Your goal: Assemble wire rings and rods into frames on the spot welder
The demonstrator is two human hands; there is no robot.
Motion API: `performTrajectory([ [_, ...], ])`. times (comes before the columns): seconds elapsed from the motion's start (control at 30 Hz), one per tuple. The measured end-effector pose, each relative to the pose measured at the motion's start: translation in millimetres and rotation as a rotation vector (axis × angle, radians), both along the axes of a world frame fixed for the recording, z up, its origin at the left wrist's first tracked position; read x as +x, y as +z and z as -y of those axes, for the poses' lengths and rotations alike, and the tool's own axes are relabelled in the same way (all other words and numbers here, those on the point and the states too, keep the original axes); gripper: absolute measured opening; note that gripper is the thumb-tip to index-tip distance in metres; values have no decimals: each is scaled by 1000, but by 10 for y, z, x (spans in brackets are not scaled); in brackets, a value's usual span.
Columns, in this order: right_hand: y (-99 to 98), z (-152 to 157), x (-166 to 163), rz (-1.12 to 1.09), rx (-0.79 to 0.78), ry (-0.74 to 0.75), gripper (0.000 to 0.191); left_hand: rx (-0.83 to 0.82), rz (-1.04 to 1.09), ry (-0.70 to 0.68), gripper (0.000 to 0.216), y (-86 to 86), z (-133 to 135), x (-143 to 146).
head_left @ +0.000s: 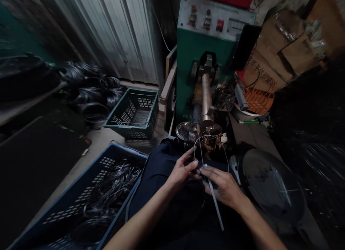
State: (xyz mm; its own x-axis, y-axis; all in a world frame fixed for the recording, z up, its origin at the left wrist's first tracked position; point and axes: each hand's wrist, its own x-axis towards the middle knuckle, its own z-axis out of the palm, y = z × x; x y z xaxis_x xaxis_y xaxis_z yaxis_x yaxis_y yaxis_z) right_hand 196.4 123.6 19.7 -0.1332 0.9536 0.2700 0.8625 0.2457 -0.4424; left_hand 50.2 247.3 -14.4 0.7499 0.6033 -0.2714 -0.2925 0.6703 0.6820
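My left hand [184,168] pinches a thin bent wire loop [207,136] with its fingertips, close to my right hand [222,185]. The right hand grips a narrow flat metal strip [216,203] where it meets the bottom of the loop, and the strip's free end slants down toward me. Both hands work above my lap, which is covered by dark cloth [164,160]. The exact join between wire and strip is hidden by my fingers.
A blue perforated crate [72,196] full of dark wire rings stands at lower left. Ahead stands a green machine [205,49] with a steel cylinder and small fan. A green crate [132,113], dark wire coils [91,88] and a round black disc [272,185] surround me.
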Motion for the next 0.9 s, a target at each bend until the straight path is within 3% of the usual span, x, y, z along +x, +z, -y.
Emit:
performTrajectory([
  [0.6,-40,-67,109,-65,-71,13,50,-7,-5,-11,76,28,-108,65],
  [0.7,-103,-193,192,-13,-16,-15,44,33,-32,12,73,-8,-290,145],
  [0.9,-83,-721,576,267,175,-176,15,88,-22,100,70,-38,-967,483],
])
